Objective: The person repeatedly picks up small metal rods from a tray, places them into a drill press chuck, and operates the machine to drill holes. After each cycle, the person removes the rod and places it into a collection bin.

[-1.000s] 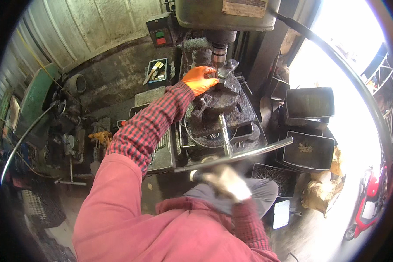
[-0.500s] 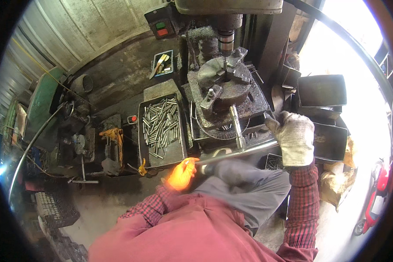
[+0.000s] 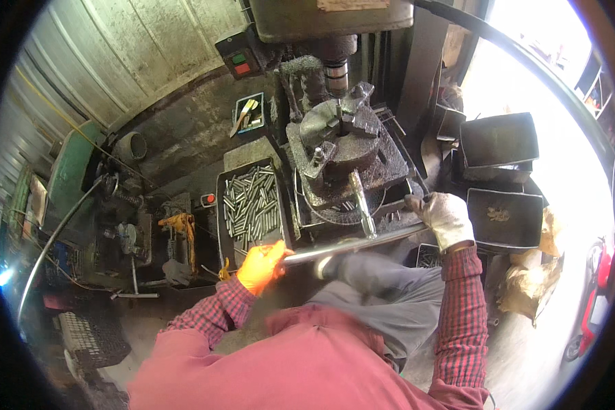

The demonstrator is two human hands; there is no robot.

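left hand point(image 3: 261, 267) and right hand point(image 3: 447, 220) grip a metal bar point(image 3: 352, 246) by its ends, likely best for something stiff, heavy, beside the tray's point(image 3: 221, 222) near-right corner.

A metal workshop is showing itself here: a drilling machine point(image 3: 331, 22) is standing over a round clamp point(image 3: 354, 147), a switch box point(image 3: 229, 49) with green and red buttons point(image 3: 242, 68) is hanging beside it, short metal rods point(image 3: 253, 201) are lying in a tray point(image 3: 220, 219), dark bins point(image 3: 500, 140) are standing at the right, and the lower wall point(image 3: 184, 106) is looking grimy.
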